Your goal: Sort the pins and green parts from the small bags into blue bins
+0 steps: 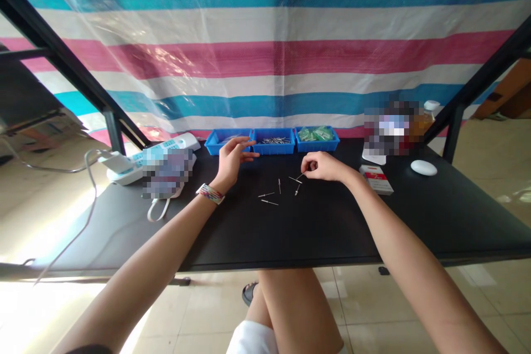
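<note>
Several blind rivets [269, 202] lie scattered on the black table in front of me. My right hand [326, 166] is closed in a pinch at the right of them, and a thin rivet shaft [301, 176] sticks out from its fingertips. Fingers apart, my left hand [232, 161] hovers at the front of the left blue bin [213, 145] and holds nothing. The middle blue bin [274, 149] contains a heap of rivets [276, 140]. Green-tinted plastic packets [316, 133] fill the right blue bin [317, 146].
A white power strip [166, 149] with a cable and a blurred device [170, 171] occupy the table's left. On the right are a red and white box [376, 180], a white oval mouse [423, 167], and a bottle [430, 113]. Striped sheeting [274, 61] hangs behind, between black frame bars.
</note>
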Available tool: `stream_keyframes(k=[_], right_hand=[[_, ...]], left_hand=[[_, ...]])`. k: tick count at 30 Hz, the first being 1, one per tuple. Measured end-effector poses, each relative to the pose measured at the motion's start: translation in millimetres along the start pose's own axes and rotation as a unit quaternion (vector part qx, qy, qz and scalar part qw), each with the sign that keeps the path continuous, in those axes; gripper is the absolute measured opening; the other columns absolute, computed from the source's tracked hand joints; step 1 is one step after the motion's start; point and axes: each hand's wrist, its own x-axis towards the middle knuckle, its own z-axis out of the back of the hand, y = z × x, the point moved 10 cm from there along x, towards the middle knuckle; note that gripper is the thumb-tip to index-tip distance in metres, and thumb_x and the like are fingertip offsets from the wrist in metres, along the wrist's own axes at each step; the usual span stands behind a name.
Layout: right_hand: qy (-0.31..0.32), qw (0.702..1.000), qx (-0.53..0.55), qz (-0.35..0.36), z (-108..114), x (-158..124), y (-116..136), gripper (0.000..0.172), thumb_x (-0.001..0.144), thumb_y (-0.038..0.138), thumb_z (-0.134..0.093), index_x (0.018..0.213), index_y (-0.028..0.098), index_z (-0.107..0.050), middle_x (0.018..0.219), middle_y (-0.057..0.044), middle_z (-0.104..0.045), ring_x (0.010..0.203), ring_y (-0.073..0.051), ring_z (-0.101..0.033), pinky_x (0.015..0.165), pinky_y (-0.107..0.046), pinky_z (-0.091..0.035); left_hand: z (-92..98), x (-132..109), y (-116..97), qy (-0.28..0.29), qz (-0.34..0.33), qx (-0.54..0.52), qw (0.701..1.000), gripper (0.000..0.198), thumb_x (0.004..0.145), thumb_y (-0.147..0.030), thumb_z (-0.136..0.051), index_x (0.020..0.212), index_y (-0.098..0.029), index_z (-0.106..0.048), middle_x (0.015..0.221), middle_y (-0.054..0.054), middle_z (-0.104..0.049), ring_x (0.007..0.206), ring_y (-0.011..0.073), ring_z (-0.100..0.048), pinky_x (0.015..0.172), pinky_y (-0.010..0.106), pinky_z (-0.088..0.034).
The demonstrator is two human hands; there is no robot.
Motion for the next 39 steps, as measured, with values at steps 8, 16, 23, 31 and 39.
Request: stream_keyframes(k=[8, 16, 23, 31, 39], right_hand=[[-0.12, 0.984, 0.128, 0.025, 19, -1, 15, 0.015, 0.076, 0.03, -0.077, 0.079, 0.017, -0.07, 0.073, -0.001, -0.068, 0.061, -0.013, -0.055, 0.059, -0.027, -0.042], [-0.133, 0.974, 0.18, 0.046, -11, 2, 45, 0.018, 0.078, 0.032, -0.08, 0.081, 0.019, -0.068, 0.068, 0.001, -0.063, 0.058, -0.013, -0.055, 0.057, -0.027, -0.041], [-0.116, 0.973, 0.194, 0.052, -19, 3, 52, 0.015, 0.077, 0.029, -0.079, 0.079, 0.019, -0.068, 0.067, 0.002, -0.062, 0.057, -0.013, -0.055, 0.056, -0.026, -0.041], [-0.124, 0.972, 0.192, 0.053, -19, 4, 54, 0.017, 0.077, 0.032, -0.079, 0.079, 0.02, -0.068, 0.069, 0.001, -0.064, 0.059, -0.013, -0.055, 0.057, -0.026, -0.042], [-0.112, 0.961, 0.251, 0.024, -22, 4, 48, 0.02, 0.077, 0.033, -0.081, 0.084, 0.019, -0.068, 0.072, 0.001, -0.065, 0.058, -0.013, -0.059, 0.056, -0.026, -0.045]], left_hand=[[-29.7, -7, 1, 0.118, -0.025, 0.1, 0.988, 0.032, 0.089, -0.046, -0.066, 0.089, -0.015, -0.072, 0.075, 0.004, -0.069, 0.057, 0.0132, -0.066, 0.052, 0.022, -0.046], [-68.8, -36, 9, 0.269, 0.033, 0.153, 0.95, 0.053, 0.093, -0.063, -0.064, 0.074, -0.015, -0.075, 0.061, 0.005, -0.066, 0.051, 0.0125, -0.058, 0.046, 0.023, -0.036], [-69.8, -37, 3, 0.268, 0.025, 0.155, 0.95, 0.05, 0.089, -0.06, -0.07, 0.064, -0.017, -0.063, 0.052, 0.0, -0.055, 0.048, 0.0107, -0.051, 0.048, 0.022, -0.035], [-77.3, -44, 7, 0.31, 0.039, 0.171, 0.934, 0.049, 0.088, -0.063, -0.069, 0.076, -0.016, -0.075, 0.058, 0.001, -0.06, 0.05, 0.0111, -0.052, 0.047, 0.022, -0.036], [-76.4, -40, 4, 0.294, 0.016, 0.152, 0.944, 0.036, 0.085, -0.051, -0.078, 0.078, -0.017, -0.069, 0.061, -0.002, -0.058, 0.053, 0.0104, -0.052, 0.052, 0.022, -0.037]])
